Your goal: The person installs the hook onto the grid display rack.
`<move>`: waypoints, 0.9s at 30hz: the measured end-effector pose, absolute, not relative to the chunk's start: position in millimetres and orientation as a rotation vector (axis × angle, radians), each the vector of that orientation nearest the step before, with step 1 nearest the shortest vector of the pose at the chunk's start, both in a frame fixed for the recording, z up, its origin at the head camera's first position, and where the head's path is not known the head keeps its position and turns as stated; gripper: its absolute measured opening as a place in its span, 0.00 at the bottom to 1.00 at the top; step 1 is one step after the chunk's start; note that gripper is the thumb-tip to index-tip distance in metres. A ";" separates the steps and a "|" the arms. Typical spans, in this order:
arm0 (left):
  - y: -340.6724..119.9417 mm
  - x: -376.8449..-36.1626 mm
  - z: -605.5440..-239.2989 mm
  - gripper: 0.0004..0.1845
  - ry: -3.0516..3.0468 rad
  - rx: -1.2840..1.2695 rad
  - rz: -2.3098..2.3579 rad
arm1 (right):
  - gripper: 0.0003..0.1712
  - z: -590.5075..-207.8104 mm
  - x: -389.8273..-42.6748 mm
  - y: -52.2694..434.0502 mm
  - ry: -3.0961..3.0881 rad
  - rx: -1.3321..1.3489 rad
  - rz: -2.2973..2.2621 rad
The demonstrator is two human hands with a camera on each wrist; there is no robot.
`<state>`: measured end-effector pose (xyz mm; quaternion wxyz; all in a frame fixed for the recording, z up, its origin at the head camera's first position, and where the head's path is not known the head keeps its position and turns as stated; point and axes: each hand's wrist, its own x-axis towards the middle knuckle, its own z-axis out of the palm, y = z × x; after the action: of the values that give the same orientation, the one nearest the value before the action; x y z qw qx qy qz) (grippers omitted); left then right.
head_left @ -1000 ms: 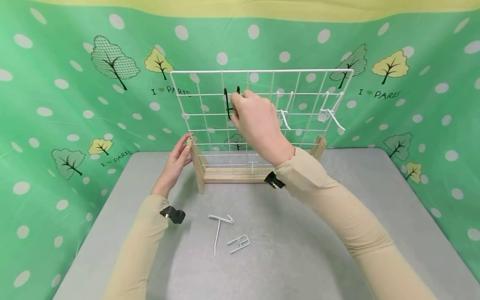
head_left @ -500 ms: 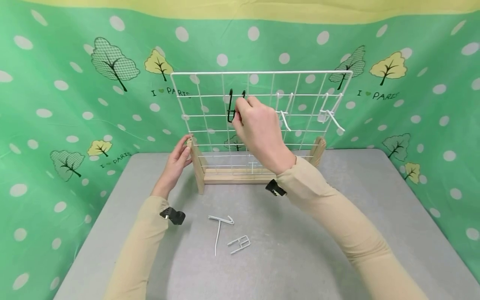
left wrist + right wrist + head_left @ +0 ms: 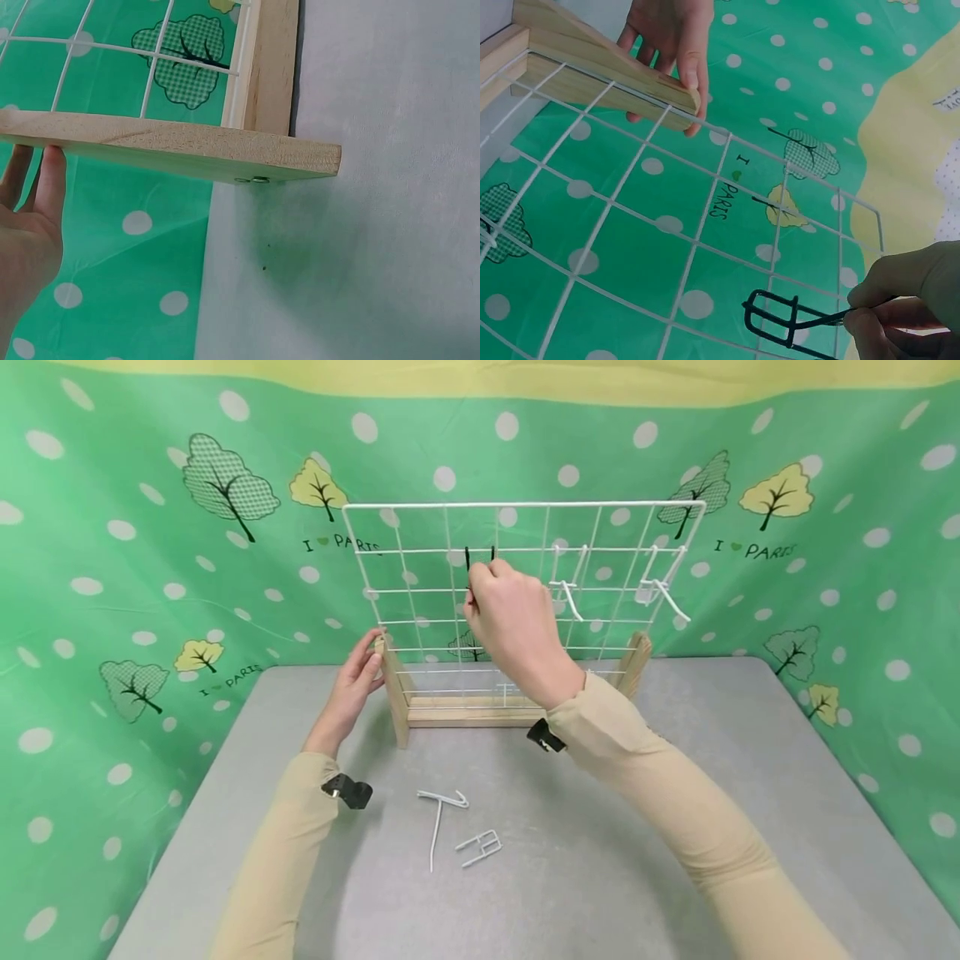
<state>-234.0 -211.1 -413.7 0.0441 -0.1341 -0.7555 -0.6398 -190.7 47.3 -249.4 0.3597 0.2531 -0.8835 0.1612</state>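
Observation:
A white wire grid panel (image 3: 525, 504) stands upright in a wooden stand (image 3: 392, 693). My right hand (image 3: 521, 622) pinches a black wire hook (image 3: 793, 322) by its stem, in front of the panel's upper middle. In the head view the hook's two prongs reach up at the second wire from the top, and the hand hides the rest. My left hand (image 3: 352, 685) grips the top of the stand's left upright, thumb on one side and fingers on the other. Two white hooks hang on the grid right of my right hand: a nearer hook (image 3: 572, 599) and a farther hook (image 3: 667, 593).
On the grey table (image 3: 600, 860), in front of the stand, lie a white long-stemmed hook (image 3: 436, 835) and a short white wire piece (image 3: 491, 851). A green dotted cloth (image 3: 135, 585) surrounds the table at the back and sides. Black wrist cameras sit on both forearms.
The black hook has shifted a little right and down along the grid in my right hand, its prongs now upright. My left hand stays on the stand.

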 end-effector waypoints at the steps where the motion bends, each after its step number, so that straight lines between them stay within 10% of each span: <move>1: -210.5 -234.5 -414.1 0.27 -2.310 -0.409 -1.956 | 0.08 -251.9 -190.7 48.2 -2.280 0.653 0.415; 27: -211.0 -235.2 -417.0 0.27 -2.307 -0.412 -1.960 | 0.13 -350.5 -154.7 75.5 -2.245 0.799 0.903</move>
<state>-235.2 -211.0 -417.0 0.0436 -0.1346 -0.7544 -0.6409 -154.7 75.5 -350.5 0.2923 0.2998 -0.8426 0.3387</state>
